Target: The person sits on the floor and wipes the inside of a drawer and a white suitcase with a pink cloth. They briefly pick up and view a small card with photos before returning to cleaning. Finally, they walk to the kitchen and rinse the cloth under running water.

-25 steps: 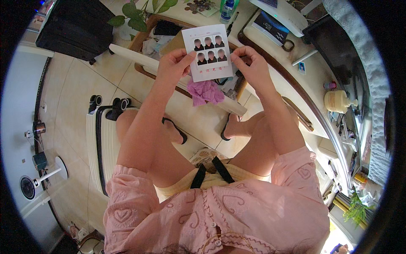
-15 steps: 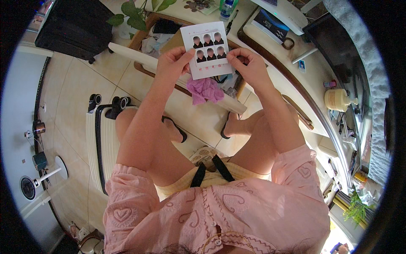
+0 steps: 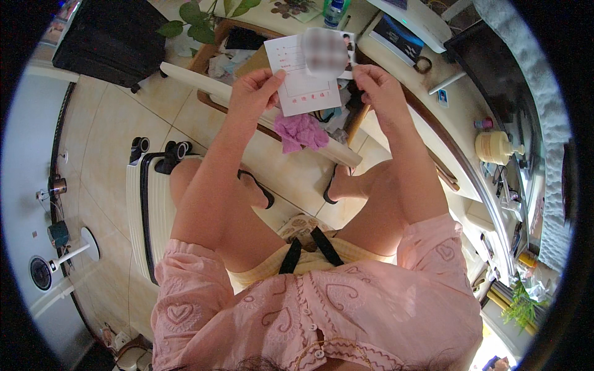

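My left hand point(image 3: 252, 89) pinches the left edge of a white paper photo sleeve point(image 3: 300, 89) with red print, thumb on top. Over the upper right of this sleeve lies a sheet of small portrait photos point(image 3: 348, 52), partly blurred. My right hand point(image 3: 378, 86) has its thumb and fingers closed on the sheet's lower right edge. Both papers are held above an open drawer point(image 3: 315, 145) full of odds and ends. A crumpled purple cloth point(image 3: 301, 132) hangs over the drawer's front.
Left of my legs stands a cream suitcase point(image 3: 145, 210) with black wheels. A black cabinet point(image 3: 105, 43) and a leafy plant point(image 3: 195, 21) are at the far left. The desk at right carries a pump bottle point(image 3: 493, 147), a monitor point(image 3: 489, 62) and a coiled ring point(image 3: 422, 64).
My right hand has moved right and slightly up, sliding the photo sheet sideways across the sleeve. More of the sleeve's printed face shows now. My left hand has stayed in place.
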Tool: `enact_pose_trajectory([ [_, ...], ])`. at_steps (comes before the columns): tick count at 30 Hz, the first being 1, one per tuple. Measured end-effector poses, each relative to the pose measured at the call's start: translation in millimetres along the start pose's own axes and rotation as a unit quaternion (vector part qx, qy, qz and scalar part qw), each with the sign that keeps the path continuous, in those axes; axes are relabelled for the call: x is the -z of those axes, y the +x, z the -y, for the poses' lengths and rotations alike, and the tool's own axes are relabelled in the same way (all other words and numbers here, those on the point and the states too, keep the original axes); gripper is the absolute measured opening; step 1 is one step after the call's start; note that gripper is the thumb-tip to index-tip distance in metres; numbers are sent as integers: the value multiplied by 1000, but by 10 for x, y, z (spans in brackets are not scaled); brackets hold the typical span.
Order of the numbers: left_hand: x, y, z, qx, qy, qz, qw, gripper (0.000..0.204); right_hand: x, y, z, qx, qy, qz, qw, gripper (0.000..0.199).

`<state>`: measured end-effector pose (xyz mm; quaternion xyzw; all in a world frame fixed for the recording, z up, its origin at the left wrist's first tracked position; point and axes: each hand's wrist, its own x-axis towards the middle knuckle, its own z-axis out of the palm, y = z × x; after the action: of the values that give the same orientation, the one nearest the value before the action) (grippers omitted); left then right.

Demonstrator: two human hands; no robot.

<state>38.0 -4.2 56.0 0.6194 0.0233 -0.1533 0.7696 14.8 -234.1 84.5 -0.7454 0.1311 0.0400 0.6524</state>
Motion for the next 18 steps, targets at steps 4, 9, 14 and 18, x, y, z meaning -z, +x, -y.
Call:
enact_pose_trajectory([
  [4,-29,-8,-27,4,11,-4,1000,15,88,28,29,-6,71,-16,997,19],
  [9,-59,-25,-46,11,25,-10,1000,15,82,42,-33,-8,57,3,998,19],
  [14,-69,-10,-29,11,23,-8,1000,15,64,32,-74,-9,36,26,999,19],
  [18,-60,-9,-25,8,12,-3,1000,15,125,47,-26,-7,41,12,999,21],
])
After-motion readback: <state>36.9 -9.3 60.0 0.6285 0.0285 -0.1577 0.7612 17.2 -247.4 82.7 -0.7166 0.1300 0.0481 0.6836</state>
